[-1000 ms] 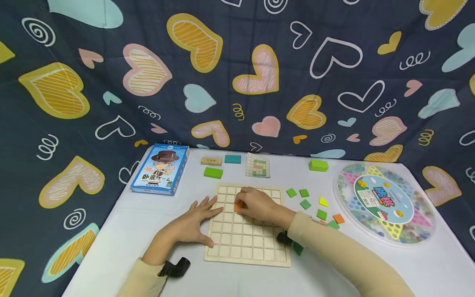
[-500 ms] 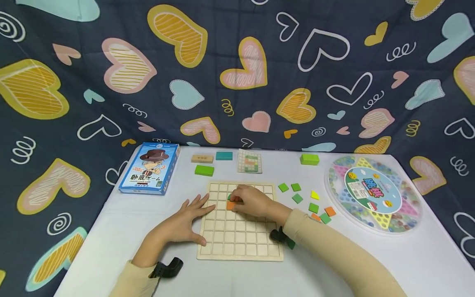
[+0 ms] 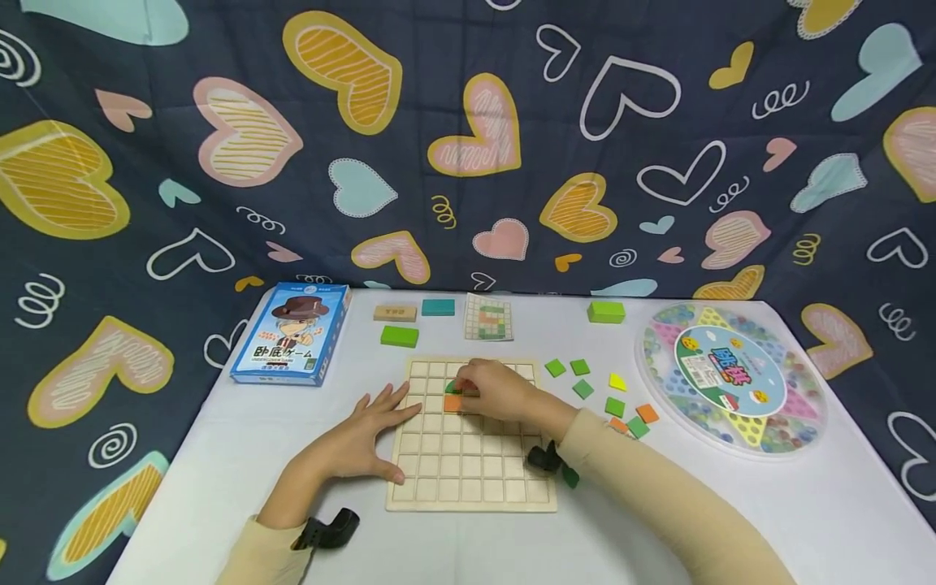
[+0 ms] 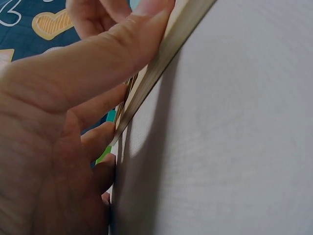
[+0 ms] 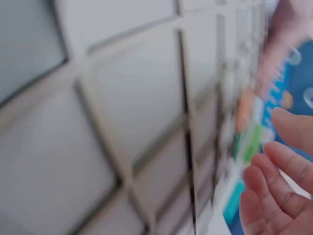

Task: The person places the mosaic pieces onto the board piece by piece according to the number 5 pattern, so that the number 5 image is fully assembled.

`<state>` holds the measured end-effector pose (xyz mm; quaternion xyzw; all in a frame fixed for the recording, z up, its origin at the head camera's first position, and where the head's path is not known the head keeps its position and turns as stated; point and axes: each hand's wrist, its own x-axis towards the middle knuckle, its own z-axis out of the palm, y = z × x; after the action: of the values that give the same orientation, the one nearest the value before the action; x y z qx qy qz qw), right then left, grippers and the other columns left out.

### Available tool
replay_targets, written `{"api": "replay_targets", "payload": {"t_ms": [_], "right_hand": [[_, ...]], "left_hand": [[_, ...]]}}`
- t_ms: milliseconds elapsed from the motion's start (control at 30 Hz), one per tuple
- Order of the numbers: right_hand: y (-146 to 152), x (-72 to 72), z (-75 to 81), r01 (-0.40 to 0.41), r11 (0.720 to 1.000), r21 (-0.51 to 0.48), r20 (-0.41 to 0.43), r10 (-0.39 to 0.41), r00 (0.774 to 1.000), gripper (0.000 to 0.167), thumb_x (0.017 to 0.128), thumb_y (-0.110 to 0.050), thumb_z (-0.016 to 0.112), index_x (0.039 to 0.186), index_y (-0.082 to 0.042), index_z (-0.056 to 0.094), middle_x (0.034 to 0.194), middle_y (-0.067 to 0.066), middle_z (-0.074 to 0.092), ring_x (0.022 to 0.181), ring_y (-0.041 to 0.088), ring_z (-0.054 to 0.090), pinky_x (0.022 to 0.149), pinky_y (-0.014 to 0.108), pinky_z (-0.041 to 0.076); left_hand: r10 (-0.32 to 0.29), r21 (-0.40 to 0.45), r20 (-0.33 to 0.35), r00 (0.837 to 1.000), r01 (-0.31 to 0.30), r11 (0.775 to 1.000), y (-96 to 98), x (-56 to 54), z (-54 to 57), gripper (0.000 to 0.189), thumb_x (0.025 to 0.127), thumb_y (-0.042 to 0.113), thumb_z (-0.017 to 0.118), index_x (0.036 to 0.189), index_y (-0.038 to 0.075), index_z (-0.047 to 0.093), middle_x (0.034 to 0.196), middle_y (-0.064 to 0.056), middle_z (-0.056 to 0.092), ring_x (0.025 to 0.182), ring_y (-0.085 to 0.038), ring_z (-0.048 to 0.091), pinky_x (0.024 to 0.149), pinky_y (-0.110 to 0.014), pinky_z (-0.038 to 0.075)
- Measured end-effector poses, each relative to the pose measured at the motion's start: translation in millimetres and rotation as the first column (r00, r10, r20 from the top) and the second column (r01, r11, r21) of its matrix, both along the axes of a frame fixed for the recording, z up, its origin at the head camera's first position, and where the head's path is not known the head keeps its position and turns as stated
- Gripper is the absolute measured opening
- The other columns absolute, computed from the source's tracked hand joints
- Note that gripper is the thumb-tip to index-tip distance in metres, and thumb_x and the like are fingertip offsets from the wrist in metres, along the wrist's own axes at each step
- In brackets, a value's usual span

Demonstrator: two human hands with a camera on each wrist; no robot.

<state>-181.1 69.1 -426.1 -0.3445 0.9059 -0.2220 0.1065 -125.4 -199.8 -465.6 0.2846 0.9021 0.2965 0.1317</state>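
A wooden grid board (image 3: 471,467) lies in front of me in the head view. An orange tile (image 3: 453,403) and a green tile (image 3: 453,387) sit in neighbouring cells of its upper part. Just right of them is my right hand (image 3: 500,392), over the board. The right wrist view has that hand's thumb and fingers (image 5: 279,181) bent slightly, thumb apart, nothing visible between them. My left hand (image 3: 361,439) spreads along the board's left side. Its thumb (image 4: 112,58) rests on the board's edge (image 4: 161,61) in the left wrist view.
Loose green, yellow and orange tiles (image 3: 615,406) lie right of the board. A round marble game (image 3: 731,374) stands at far right. Behind the board are a pattern card (image 3: 488,318) and blocks (image 3: 399,336). A blue game box (image 3: 292,333) lies at back left.
My right hand has shifted slightly from the orange tile, baring more of it and the green tile behind. The left hand keeps its place on the board. The head view has turned a little.
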Motion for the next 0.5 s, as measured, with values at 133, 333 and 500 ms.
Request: {"api": "replay_targets", "payload": {"t_ms": [133,333,500], "right_hand": [[42,3.6,10.0,0.071,0.986,-0.153,0.031,-0.067,0.997,0.030,0.086,-0.019,0.070,0.112,-0.005,0.065,0.107,0.008,0.065,0.097,0.021,0.062,0.084,0.035,0.053],[130,24.2,3.7,0.239,0.941,-0.238,0.062,-0.231,0.971,0.034,0.085,-0.013,0.069,0.117,-0.003,0.063,0.111,0.011,0.066,0.101,0.025,0.063,0.084,0.042,0.053],[171,39.3,-15.7,0.264,0.958,-0.114,0.067,-0.258,0.964,0.033,0.082,-0.016,0.074,0.113,-0.010,0.066,0.111,0.003,0.065,0.099,0.019,0.060,0.084,0.035,0.051]], "left_hand": [[0.001,0.003,0.001,1.000,-0.001,1.000,1.1,-0.4,0.0,0.105,0.055,0.053,0.082,0.144,0.016,0.041,0.159,-0.011,0.015,0.146,-0.039,0.007,0.112,-0.064,0.002],[0.002,-0.015,0.009,1.000,-0.002,1.000,3.6,-1.6,1.2,0.105,0.055,0.052,0.083,0.145,0.018,0.041,0.160,-0.009,0.012,0.146,-0.038,0.006,0.113,-0.062,0.003],[0.013,0.014,0.006,1.000,-0.013,1.000,0.0,0.5,-0.4,0.106,0.054,0.055,0.082,0.144,0.017,0.042,0.159,-0.012,0.015,0.145,-0.042,0.007,0.111,-0.065,0.002]]}}
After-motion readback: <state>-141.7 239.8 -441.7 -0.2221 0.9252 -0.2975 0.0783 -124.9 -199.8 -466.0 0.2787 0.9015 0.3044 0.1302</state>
